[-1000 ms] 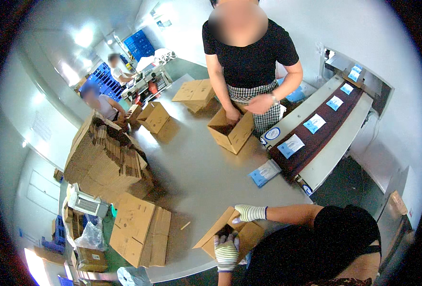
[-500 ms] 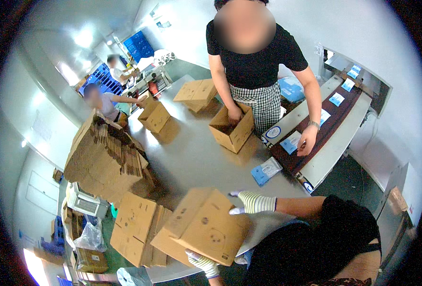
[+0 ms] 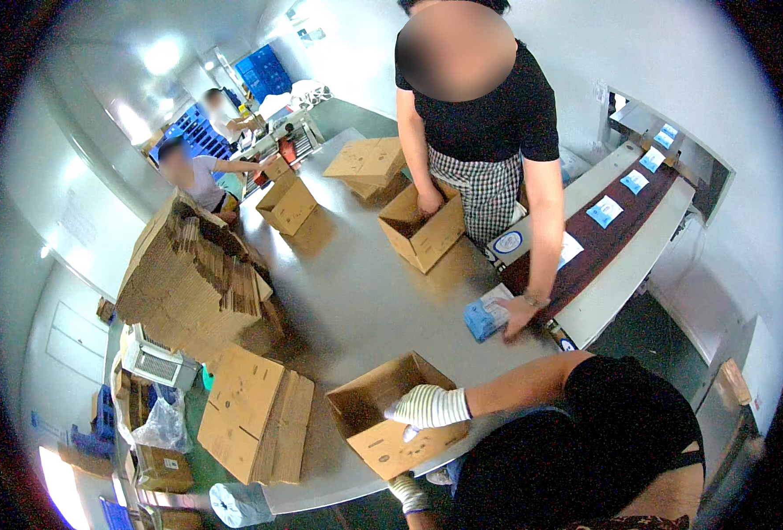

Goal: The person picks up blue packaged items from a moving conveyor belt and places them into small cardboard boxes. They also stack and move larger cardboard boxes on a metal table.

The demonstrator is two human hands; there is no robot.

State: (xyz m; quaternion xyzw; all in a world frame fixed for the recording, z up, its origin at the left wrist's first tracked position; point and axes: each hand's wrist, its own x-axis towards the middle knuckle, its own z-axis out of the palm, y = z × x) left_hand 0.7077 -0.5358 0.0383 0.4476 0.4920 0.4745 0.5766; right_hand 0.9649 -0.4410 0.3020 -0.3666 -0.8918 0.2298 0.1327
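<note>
An open cardboard box (image 3: 418, 449) stands at the table's near edge with its opening facing up. My right hand (image 3: 431, 408), in a striped white glove, grips its near wall, fingers over the inside and thumb outside. My left hand (image 3: 406, 493), gloved the same way, presses against the box's lower near side; its fingertips are partly hidden. Just left of the box leans a group of flat folded cartons (image 3: 246, 415). Beyond my right hand, a stack of blue and white packets (image 3: 487, 316) lies at the table's right side, with a co-worker's hand (image 3: 522, 314) on it.
A conveyor (image 3: 586, 234) carries several packets at the right. Across the steel table (image 3: 338, 305), the co-worker's other hand reaches into an open box (image 3: 422, 231). More boxes (image 3: 287, 208) stand farther back near another person. A tall pile of flattened cardboard (image 3: 184, 283) is at the left.
The box I hold has turned from closed side up to opening up. My right hand moved left onto its wall. The co-worker's hand moved from the conveyor to the packet stack.
</note>
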